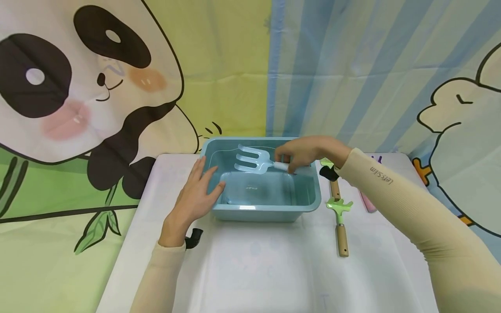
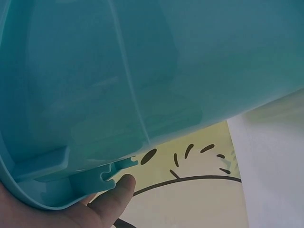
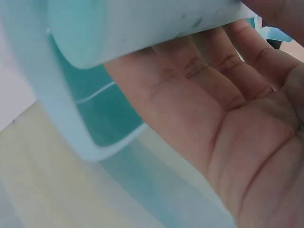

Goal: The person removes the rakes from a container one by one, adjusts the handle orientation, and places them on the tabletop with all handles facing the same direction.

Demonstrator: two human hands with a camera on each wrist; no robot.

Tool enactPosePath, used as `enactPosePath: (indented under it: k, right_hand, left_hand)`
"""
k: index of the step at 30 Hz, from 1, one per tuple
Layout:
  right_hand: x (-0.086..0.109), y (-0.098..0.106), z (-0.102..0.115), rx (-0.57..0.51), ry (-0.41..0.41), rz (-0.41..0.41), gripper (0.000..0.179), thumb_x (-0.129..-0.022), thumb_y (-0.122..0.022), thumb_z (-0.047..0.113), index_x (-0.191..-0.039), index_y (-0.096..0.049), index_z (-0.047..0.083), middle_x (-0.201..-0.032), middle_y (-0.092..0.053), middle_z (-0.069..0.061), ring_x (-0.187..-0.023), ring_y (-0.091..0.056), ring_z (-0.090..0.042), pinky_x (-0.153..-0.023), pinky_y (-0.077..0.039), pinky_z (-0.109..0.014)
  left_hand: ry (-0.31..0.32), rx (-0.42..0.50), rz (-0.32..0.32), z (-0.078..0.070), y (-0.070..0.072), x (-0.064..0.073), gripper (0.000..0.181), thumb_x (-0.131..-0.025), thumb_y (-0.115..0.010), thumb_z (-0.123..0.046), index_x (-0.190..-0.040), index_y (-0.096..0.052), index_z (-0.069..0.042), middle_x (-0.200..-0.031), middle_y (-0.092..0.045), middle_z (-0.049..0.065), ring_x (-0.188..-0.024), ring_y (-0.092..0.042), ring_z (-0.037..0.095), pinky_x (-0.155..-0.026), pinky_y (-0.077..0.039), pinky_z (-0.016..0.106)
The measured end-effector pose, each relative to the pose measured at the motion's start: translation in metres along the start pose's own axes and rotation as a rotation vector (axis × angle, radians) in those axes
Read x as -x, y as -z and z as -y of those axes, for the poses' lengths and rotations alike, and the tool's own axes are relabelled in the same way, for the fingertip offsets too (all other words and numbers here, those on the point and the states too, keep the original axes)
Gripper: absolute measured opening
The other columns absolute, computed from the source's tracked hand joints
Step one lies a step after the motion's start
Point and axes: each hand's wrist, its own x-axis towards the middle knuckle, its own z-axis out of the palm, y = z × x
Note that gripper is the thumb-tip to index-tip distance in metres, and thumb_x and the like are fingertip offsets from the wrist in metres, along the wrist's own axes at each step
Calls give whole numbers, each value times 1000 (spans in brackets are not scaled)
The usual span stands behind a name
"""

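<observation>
A light blue basin (image 1: 250,208) stands at the back of the white table; its outer wall (image 2: 142,71) fills much of the left wrist view. Over its opening, my right hand (image 1: 307,152) grips the pale handle of a light blue hand fork (image 1: 252,160), tines pointing left. The right wrist view shows my right-hand fingers (image 3: 190,71) around the thick handle (image 3: 152,28). My left hand (image 1: 195,195) rests at the basin's left rim, fingers spread and fairly straight, thumb reaching over the inside. In the left wrist view, its fingers (image 2: 114,202) lie beside the notched handle under the rim.
To the right of the basin lies a small green rake (image 1: 340,213) with a wooden handle. Behind it, a second wooden-handled tool (image 1: 335,191) and a pink tool (image 1: 369,203) are partly hidden by my right arm. A printed panda curtain (image 1: 227,65) hangs behind the table.
</observation>
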Motion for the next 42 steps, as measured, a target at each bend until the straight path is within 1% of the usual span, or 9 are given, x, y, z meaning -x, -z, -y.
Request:
enactPosePath:
  k: [3, 7, 15, 17, 21, 24, 33, 39, 42]
  right_hand:
    - [16, -2, -3, 50, 30, -48, 29, -92, -64, 3, -120, -57, 8, -111, -61, -11, -99, -57, -27, -80, -50, -38]
    - [40, -9, -12, 60, 55, -113, 28, -93, -64, 5, -120, -59, 10, -111, -64, -9, -102, -60, -26, -82, -53, -39]
    - [83, -27, -39, -19, 103, -201, 31, -95, -66, 7, -125, -58, 12, -119, -62, -6, -106, -60, -24, -86, -53, -41]
    - [93, -33, -46, -40, 91, -232, 32, -96, -66, 8, -126, -58, 13, -122, -61, -5, -109, -60, -24, -88, -52, -42]
    - [108, -49, -60, -125, 61, -282, 29, -97, -67, 9, -124, -58, 13, -112, -64, -3, -104, -62, -23, -82, -52, -41]
    - [116, -64, -71, -191, 33, -322, 28, -97, -67, 12, -122, -55, 11, -104, -63, -4, -94, -63, -22, -76, -52, -38]
    - [144, -117, -108, -263, -61, -462, 40, -98, -66, 16, -133, -50, 5, -115, -61, -10, -101, -62, -26, -80, -55, -39]
    - [155, -154, -135, -450, -90, -501, 46, -100, -61, 12, -140, -42, -3, -120, -54, -22, -102, -64, -31, -79, -56, -51]
    - [157, -171, -148, -528, -129, -521, 47, -101, -60, 14, -140, -40, -5, -122, -52, -25, -102, -64, -33, -79, -56, -54]
  left_hand:
    - [0, -2, 1, 0, 0, 0, 72, -101, -44, -58, -153, -41, -10, -167, -4, 9, -152, 4, 22, -113, -22, 61]
    - [-5, -3, -3, 0, -1, 0, 71, -101, -44, -58, -152, -42, -9, -167, -5, 9, -152, 2, 25, -113, -22, 61]
    - [-2, 5, 3, -1, -1, 2, 72, -100, -44, -59, -152, -42, -9, -167, -4, 9, -152, 4, 22, -114, -22, 60]
    - [-1, 5, 2, -1, 0, 2, 72, -100, -44, -59, -152, -42, -9, -167, -4, 8, -152, 4, 21, -114, -22, 60]
    - [-1, -2, -4, 0, 0, 3, 71, -100, -44, -59, -152, -42, -9, -167, -4, 9, -152, 3, 24, -113, -24, 61]
    - [-1, -4, -11, 2, 0, 3, 71, -101, -44, -58, -152, -43, -10, -167, -5, 9, -152, 2, 25, -112, -24, 61]
    - [5, 8, 4, 0, 0, 3, 72, -100, -43, -59, -153, -41, -10, -167, -3, 7, -152, 5, 21, -113, -23, 60]
    - [3, 9, 5, 0, 0, 2, 72, -100, -43, -59, -152, -42, -10, -167, -3, 7, -152, 4, 22, -114, -21, 60]
    - [6, 7, 7, 0, 0, 1, 72, -100, -43, -59, -153, -42, -10, -167, -3, 8, -152, 4, 22, -114, -22, 60]
